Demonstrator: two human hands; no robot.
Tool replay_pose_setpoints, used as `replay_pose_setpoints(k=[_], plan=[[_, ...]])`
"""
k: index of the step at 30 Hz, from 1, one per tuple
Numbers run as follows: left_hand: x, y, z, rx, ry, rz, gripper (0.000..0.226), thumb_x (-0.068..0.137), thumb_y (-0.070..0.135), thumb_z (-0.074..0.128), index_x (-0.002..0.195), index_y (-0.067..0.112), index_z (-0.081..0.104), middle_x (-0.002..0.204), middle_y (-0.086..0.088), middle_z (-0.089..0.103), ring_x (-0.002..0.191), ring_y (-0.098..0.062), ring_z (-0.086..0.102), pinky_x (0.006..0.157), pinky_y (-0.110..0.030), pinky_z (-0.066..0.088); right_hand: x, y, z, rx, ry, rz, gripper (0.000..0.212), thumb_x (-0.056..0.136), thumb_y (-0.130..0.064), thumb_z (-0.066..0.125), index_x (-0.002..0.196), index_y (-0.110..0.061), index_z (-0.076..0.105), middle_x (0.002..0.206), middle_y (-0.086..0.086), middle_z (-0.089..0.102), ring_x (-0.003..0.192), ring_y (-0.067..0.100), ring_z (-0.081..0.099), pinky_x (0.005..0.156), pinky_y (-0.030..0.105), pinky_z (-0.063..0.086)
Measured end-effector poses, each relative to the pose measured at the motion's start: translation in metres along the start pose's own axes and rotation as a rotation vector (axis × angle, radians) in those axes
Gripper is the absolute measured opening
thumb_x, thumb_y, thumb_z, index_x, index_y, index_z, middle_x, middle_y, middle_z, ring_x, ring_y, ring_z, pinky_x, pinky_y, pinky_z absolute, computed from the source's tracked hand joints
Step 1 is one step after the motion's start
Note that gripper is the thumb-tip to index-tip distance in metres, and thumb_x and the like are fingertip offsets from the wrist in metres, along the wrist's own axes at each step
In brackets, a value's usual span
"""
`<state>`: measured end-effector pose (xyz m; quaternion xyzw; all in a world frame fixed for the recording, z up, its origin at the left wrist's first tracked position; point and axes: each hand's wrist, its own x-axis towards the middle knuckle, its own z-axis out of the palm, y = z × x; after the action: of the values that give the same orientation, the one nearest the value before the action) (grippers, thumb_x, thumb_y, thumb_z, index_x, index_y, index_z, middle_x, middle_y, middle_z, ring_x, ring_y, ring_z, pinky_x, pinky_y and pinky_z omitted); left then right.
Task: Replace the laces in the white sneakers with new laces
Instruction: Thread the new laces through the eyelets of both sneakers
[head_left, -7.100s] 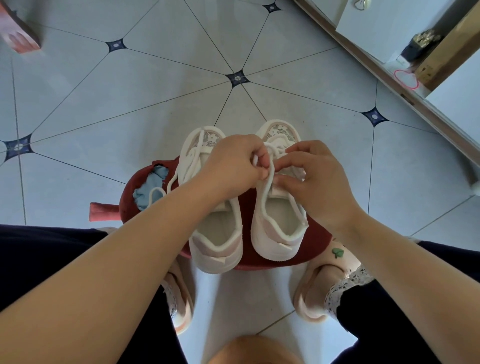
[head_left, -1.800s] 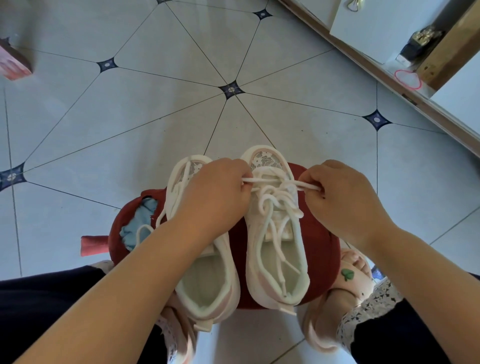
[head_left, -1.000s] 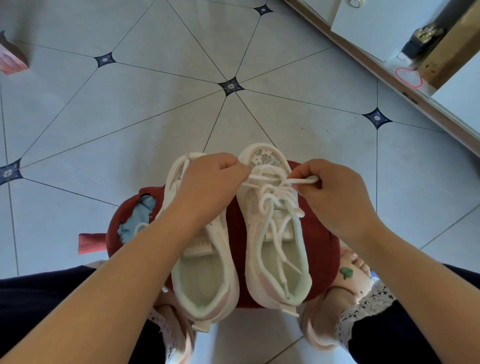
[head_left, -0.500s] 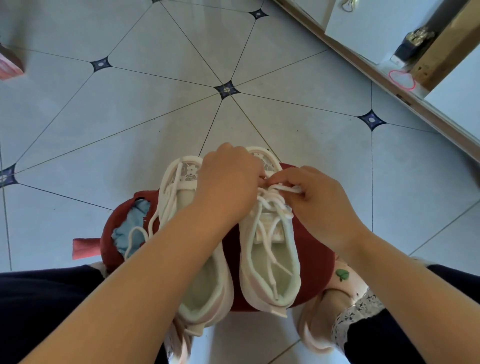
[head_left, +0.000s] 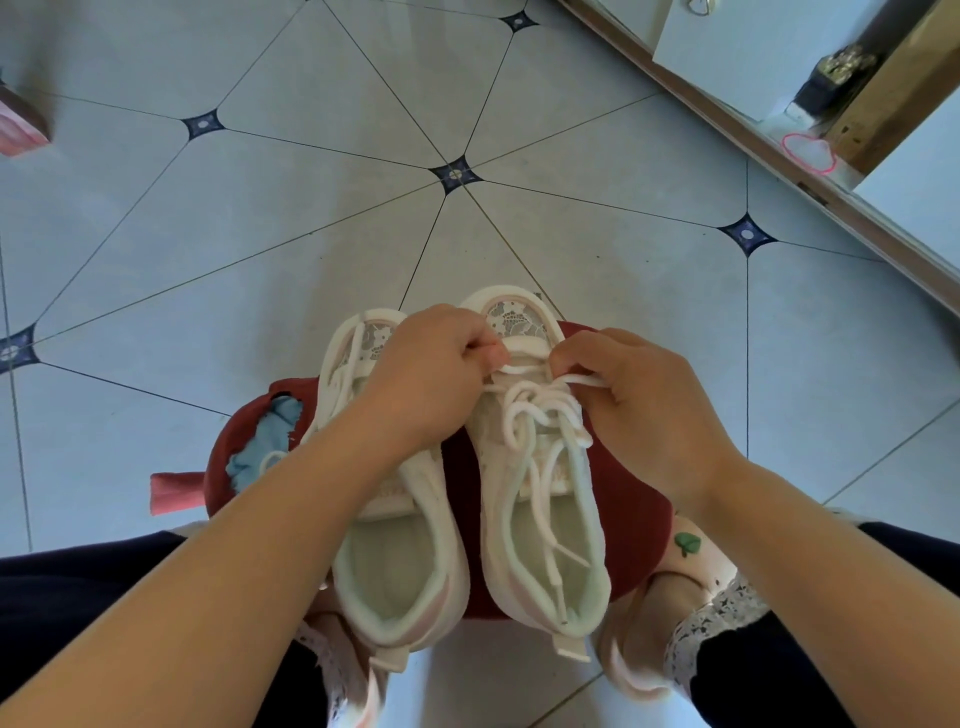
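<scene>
Both hands work at the toe end of the right-hand white sneaker (head_left: 492, 512). Left hand (head_left: 426, 374) has its fingers curled, pinching the white lace (head_left: 537, 410) at the shoe's left edge. Right hand (head_left: 647, 408) pinches the same lace at the shoe's right edge, with a short end sticking out past the fingers. Half a second ago the hands were bunched together and the left hand covered the toe. Now they have drawn slightly apart, the toe's lacy panel shows, and a strand of lace runs straight across between them.

Both sneakers sit side by side on a round red stool (head_left: 631, 499), toes pointing away and heels near the person. The heels hang over the stool's near edge, and the toes reach its far edge. A blue cloth (head_left: 265, 447) lies on the stool's left side. Pale tiled floor (head_left: 597, 249) spreads open to the far, left and right. A wooden sill (head_left: 779, 171) cuts across the far right corner. The person's feet in pink slippers (head_left: 691, 566) flank the stool.

The right-hand sneaker is loosely laced, with loops piled over the tongue and two ends trailing into its opening. The left-hand sneaker (head_left: 400, 561) has a lace along its left side; the forearm hides its middle.
</scene>
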<state>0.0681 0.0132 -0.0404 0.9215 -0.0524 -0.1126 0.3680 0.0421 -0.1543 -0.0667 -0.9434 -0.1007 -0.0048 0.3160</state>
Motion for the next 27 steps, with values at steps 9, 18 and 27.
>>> replay_pose_setpoints(k=[9,18,27], plan=[[-0.012,-0.006,-0.008,0.044,-0.06,0.157,0.014,0.087,0.007,0.057,0.079,0.014,0.066,0.077,0.018,0.05,0.077,0.0,0.048,0.07,-0.009,0.034,-0.003,0.0,0.001,0.036,0.046,0.013,0.024,0.075,0.0,0.059,0.083,-0.021,0.068,0.075,-0.011,0.057,0.066,0.009,0.053,0.061,0.021,0.043],[-0.002,0.004,0.01,0.429,0.012,0.173,0.022,0.095,0.022,0.04,0.102,0.015,0.06,0.096,-0.004,0.054,0.094,-0.024,0.051,0.079,-0.037,0.041,0.001,-0.008,-0.002,0.255,-0.053,0.127,0.031,0.069,0.011,0.052,0.076,-0.016,0.066,0.068,-0.01,0.061,0.066,-0.002,0.051,0.059,0.008,0.037],[0.008,0.012,0.007,0.359,-0.096,0.103,0.028,0.091,0.033,0.051,0.095,0.012,0.07,0.092,-0.007,0.061,0.088,-0.023,0.056,0.075,-0.035,0.044,0.014,-0.007,-0.009,0.401,-0.142,0.429,0.025,0.085,-0.038,0.059,0.071,-0.019,0.066,0.071,-0.002,0.067,0.069,0.012,0.061,0.065,0.017,0.043]])
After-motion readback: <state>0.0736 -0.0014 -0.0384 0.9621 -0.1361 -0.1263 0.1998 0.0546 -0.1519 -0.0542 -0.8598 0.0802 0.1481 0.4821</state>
